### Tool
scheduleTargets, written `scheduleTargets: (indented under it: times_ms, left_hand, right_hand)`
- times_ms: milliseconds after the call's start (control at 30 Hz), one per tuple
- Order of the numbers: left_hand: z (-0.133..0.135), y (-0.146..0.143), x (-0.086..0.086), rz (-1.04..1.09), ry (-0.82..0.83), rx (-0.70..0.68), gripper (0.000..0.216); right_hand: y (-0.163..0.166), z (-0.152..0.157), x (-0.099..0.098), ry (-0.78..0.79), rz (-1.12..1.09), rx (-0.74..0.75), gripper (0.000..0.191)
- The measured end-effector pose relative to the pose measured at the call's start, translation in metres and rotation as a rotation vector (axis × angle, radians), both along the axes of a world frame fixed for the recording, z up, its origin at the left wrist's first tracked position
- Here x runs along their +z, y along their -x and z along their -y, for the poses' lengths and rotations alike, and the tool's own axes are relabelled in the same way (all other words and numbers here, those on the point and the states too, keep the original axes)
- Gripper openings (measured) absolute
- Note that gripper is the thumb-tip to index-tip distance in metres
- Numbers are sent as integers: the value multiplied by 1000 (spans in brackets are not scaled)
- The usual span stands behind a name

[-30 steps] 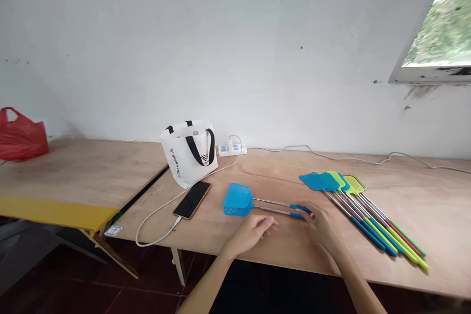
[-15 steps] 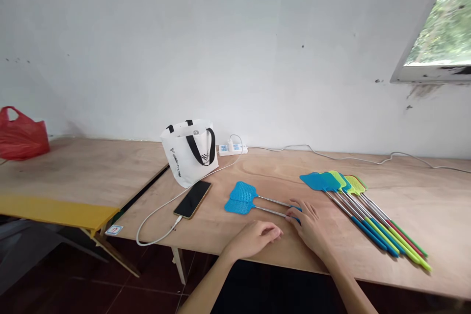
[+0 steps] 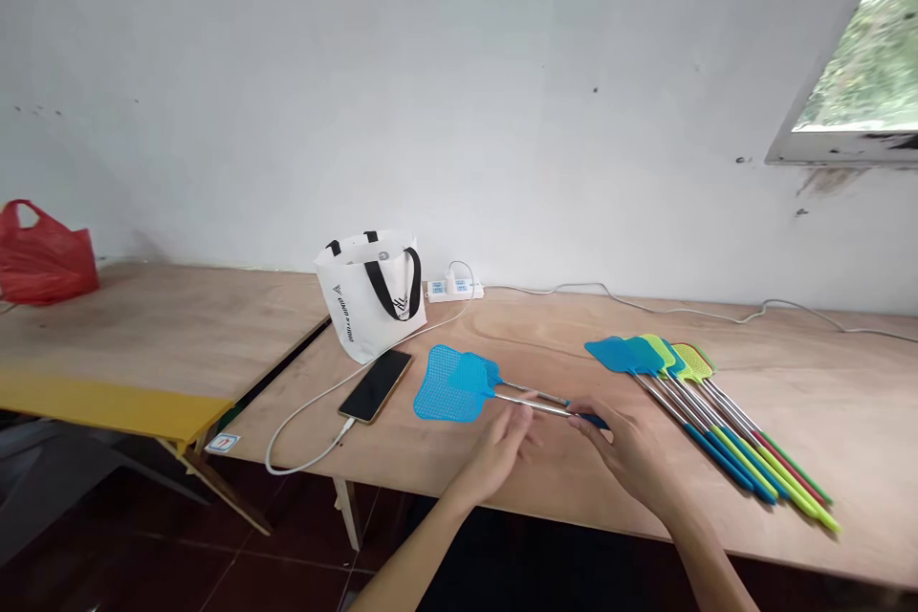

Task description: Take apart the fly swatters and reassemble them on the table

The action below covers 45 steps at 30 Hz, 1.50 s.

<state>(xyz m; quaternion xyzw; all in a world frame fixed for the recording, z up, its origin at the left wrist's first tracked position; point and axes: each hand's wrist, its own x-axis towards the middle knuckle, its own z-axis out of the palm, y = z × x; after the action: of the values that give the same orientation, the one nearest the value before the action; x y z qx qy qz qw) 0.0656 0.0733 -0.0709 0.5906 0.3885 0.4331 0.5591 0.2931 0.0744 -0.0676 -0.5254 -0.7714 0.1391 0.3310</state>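
Note:
A blue fly swatter (image 3: 443, 402) is raised slightly above the table, its mesh head to the left. My right hand (image 3: 631, 459) is closed around its dark blue handle. Under the metal shaft reaches my left hand (image 3: 494, 454), fingers apart, fingertips at the shaft; whether they touch it is unclear. A second blue fly swatter (image 3: 491, 369) lies behind, its head partly covered by the first and its handle mostly hidden by my right hand. To the right, several fly swatters (image 3: 717, 430) in blue, yellow-green and red lie fanned side by side on the wooden table (image 3: 753, 354).
A phone (image 3: 376, 386) with a white charging cable (image 3: 305, 406) lies left of the swatters. Behind it stand a white tote bag (image 3: 365, 316) and a power strip (image 3: 459, 290) by the wall. A red plastic bag (image 3: 47, 258) sits on the left table (image 3: 179, 325).
My right hand has taken hold of the nearer blue swatter and lifted it, its head moving left and up. My left hand has moved forward to its shaft.

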Motion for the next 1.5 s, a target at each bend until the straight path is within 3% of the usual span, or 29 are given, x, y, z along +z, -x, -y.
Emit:
scheduleTargets:
  times_ms: [67, 167, 400, 600, 733, 833, 1033, 1267, 1333, 1400, 1500]
  left_hand:
    - [-4, 0, 4, 154, -27, 80, 56]
    - [-3, 0, 8, 251, -70, 93, 49]
    - [2, -4, 8, 354, -102, 218, 45]
    - [-18, 40, 33, 538, -130, 459, 47]
    - [-31, 88, 47, 634, -187, 637, 52]
    - [-35, 108, 50, 651, -196, 669, 54]
    - [-29, 99, 50, 731, -243, 663, 48]
    - [-36, 90, 46, 655, -322, 874, 49]
    - [-34, 79, 41, 600, -318, 868, 50]
    - [-26, 54, 31, 495, -268, 762, 52]
    - [-3, 7, 12, 286, -112, 406, 53]
  right_hand:
    - [7, 6, 8, 20, -5, 40, 32]
    - [23, 14, 15, 1, 1, 82, 35]
    - [40, 17, 6, -205, 115, 10, 44]
    - [-17, -7, 1, -247, 198, -59, 42]
    - [-81, -26, -17, -286, 132, -179, 50]
    - [-115, -32, -30, -229, 96, -202, 55]
    - [-119, -27, -31, -127, 21, -216, 51]
    - [-112, -16, -17, -7, 37, -129, 47]
    - [-99, -12, -9, -6, 37, -89, 46]
    - [-72, -6, -2, -25, 58, -28, 42]
    - [-17, 2, 2, -105, 74, 70, 38]
